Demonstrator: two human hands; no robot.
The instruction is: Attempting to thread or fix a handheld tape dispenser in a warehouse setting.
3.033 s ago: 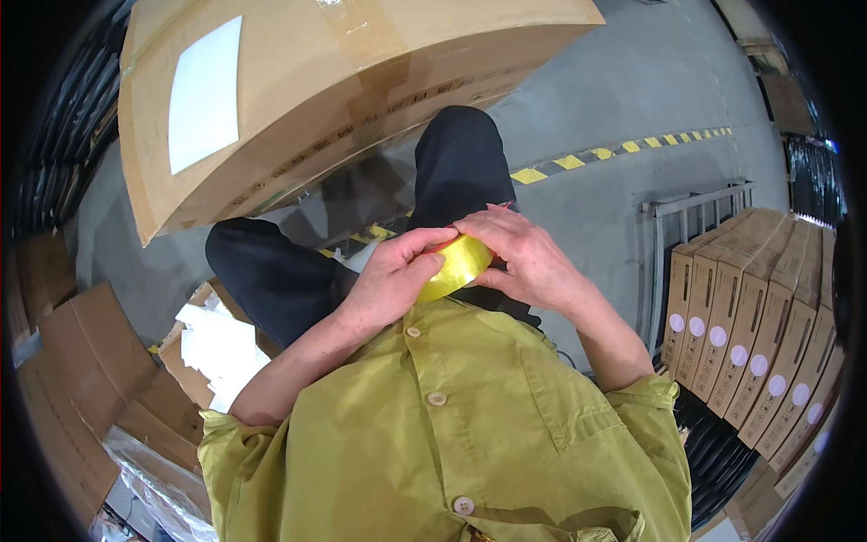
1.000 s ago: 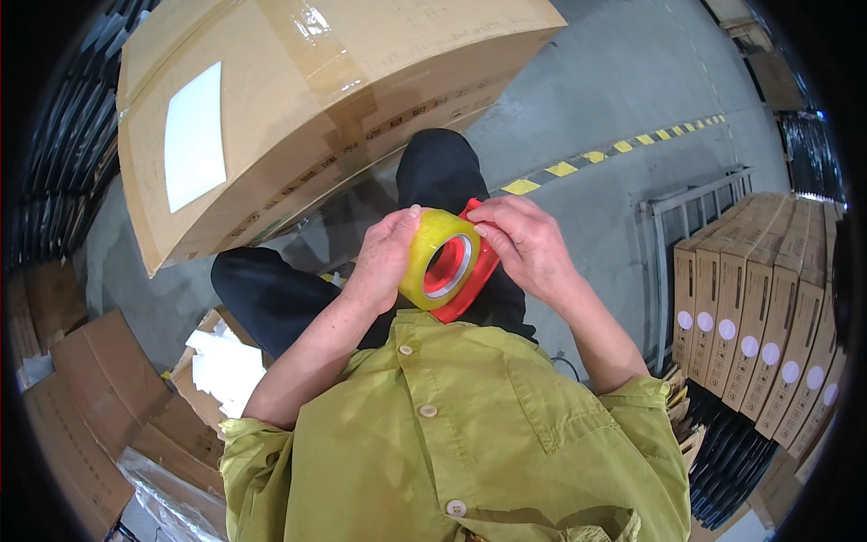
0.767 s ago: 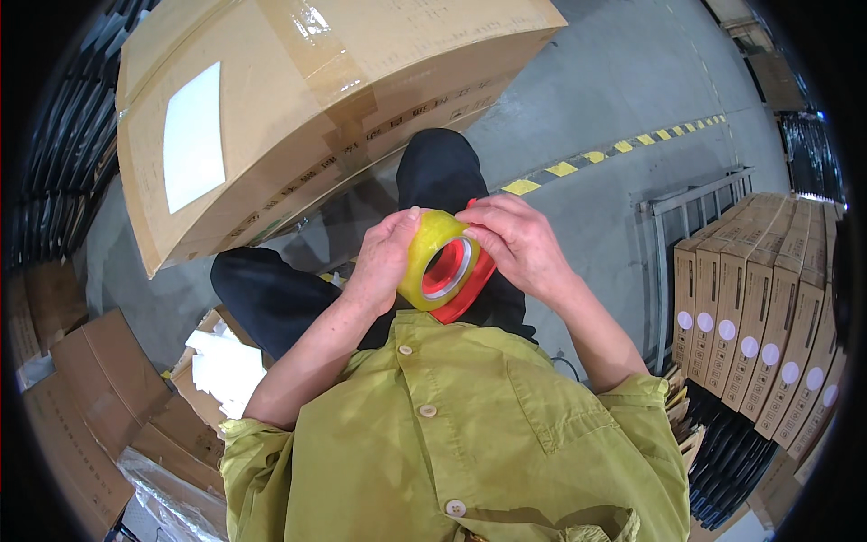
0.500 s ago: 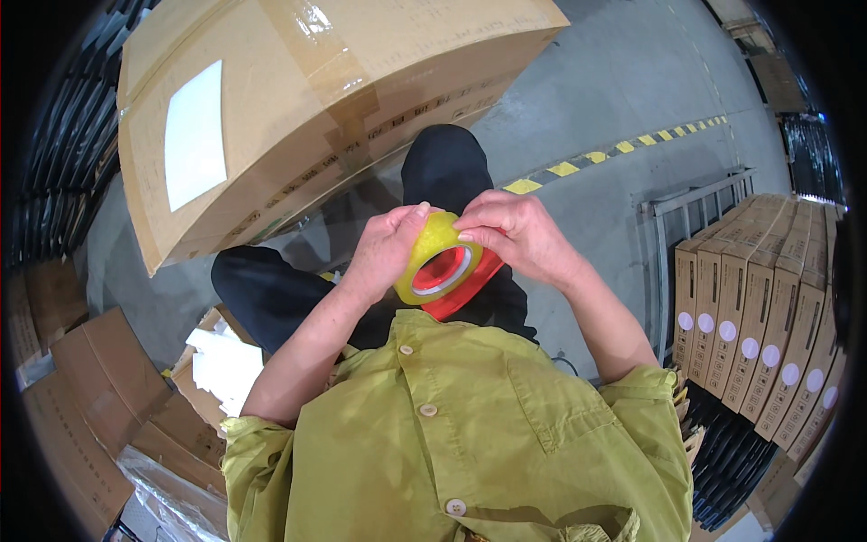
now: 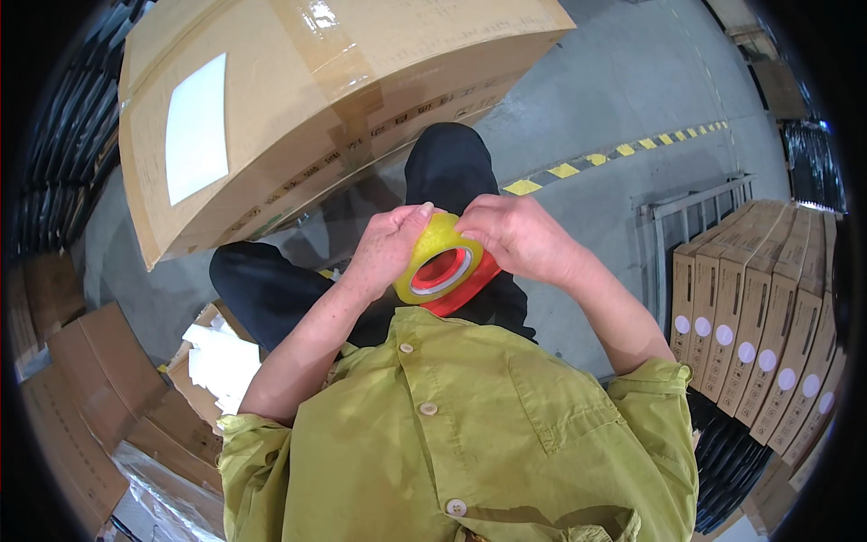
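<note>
My left hand point(image 5: 386, 246) is closed around the left side of a roll of yellow packing tape point(image 5: 432, 238), its thumb lying along the upper edge. The thumb and fingertips of my right hand point(image 5: 515, 231) pinch at the roll's upper right rim; whether a tape end is between them is too small to see. A bright red piece point(image 5: 462, 294) sits behind and below the roll and shows through its hollow core. Its full shape is hidden. Both hands are in front of my body, above my dark-trousered legs.
A large taped carton point(image 5: 271, 90) with a white sheet point(image 5: 197, 131) on it stands ahead. Flat cartons point(image 5: 759, 307) lean in a row by a metal rack point(image 5: 700, 203) at right. Opened boxes point(image 5: 108, 361) and white paper point(image 5: 221, 366) lie at left. A yellow-black floor line point(image 5: 596, 160) runs right.
My right hand's fingers have curled in a little more at the tape roll's rim. My left hand and the roll have hardly moved.
</note>
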